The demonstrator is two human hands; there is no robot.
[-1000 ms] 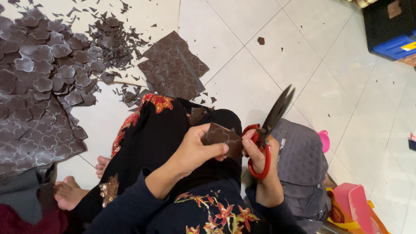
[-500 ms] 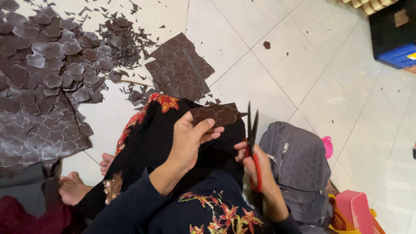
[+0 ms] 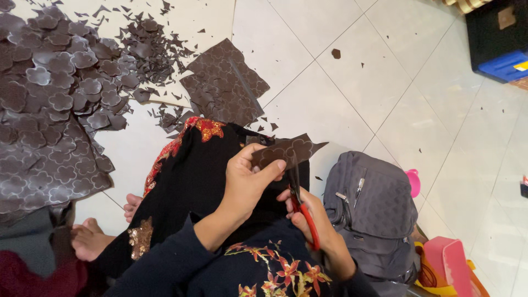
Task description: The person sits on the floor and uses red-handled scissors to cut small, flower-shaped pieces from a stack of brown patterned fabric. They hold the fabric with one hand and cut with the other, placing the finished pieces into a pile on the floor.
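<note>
My left hand (image 3: 247, 184) pinches a dark brown embossed sheet piece (image 3: 289, 149) over my lap, thumb on top. My right hand (image 3: 314, 219) grips red-handled scissors (image 3: 300, 201), whose blades point up and meet the lower edge of that piece. Both hands sit above my black skirt with red and gold embroidery (image 3: 187, 165). A larger brown sheet with flower shapes (image 3: 224, 82) lies on the tile just beyond my knees.
A big pile of cut brown flower shapes (image 3: 55, 99) and scraps (image 3: 154, 47) covers the floor at left. A grey backpack (image 3: 371, 212) sits by my right side, a pink object (image 3: 448, 264) beside it. A black and blue box (image 3: 498, 38) stands top right.
The brown piece has been turned and held out flatter by my left hand. The scissors swung from pointing up-right, clear of the piece, to upright with the blades at the piece's edge.
</note>
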